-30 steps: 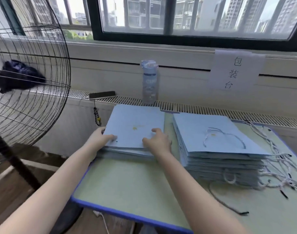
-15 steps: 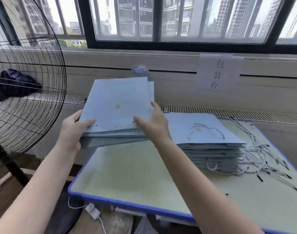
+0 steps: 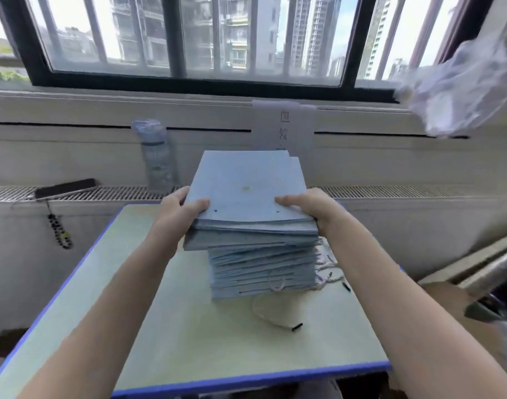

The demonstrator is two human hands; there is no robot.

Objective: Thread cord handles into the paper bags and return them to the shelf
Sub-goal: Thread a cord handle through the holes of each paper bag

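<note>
head view, as seen from just behind the person. at the far left a dark phone [image 3: 65,189] lies flat on the slatted ledge [image 3: 117,193] under the window, and a string of dark beads [image 3: 59,232] hangs down the wall below it. a little further along, a clear water bottle [image 3: 155,155] stands upright on the same ledge, rather blurred.

the left hand [image 3: 176,216] grips the left near edge of a bundle of pale blue paper bags [image 3: 246,182], thumb on top and fingers curled underneath. the bundle is held flat and level right over a taller stack [image 3: 261,269] of the same bags, and it overhangs that stack to the left. whether the bundle rests on the stack or sits just above it, i can't tell. the stack sits on the pale green table [image 3: 189,349], which has a blue rim.

a cord handle [image 3: 276,284] loops out of the stack's near face, and a loose cord [image 3: 271,319] with a black tip lies on the table in front of it. a white paper sign [image 3: 300,119] with handwritten characters is on the wall behind the bundle.

the right hand [image 3: 310,207] grips the bundle's right near corner, thumb lying on top and fingers wrapped below. just right of the stack a tangle of cords [image 3: 330,270] lies on the table. crumpled clear plastic [image 3: 459,90] shows blurred at the upper right.
</note>
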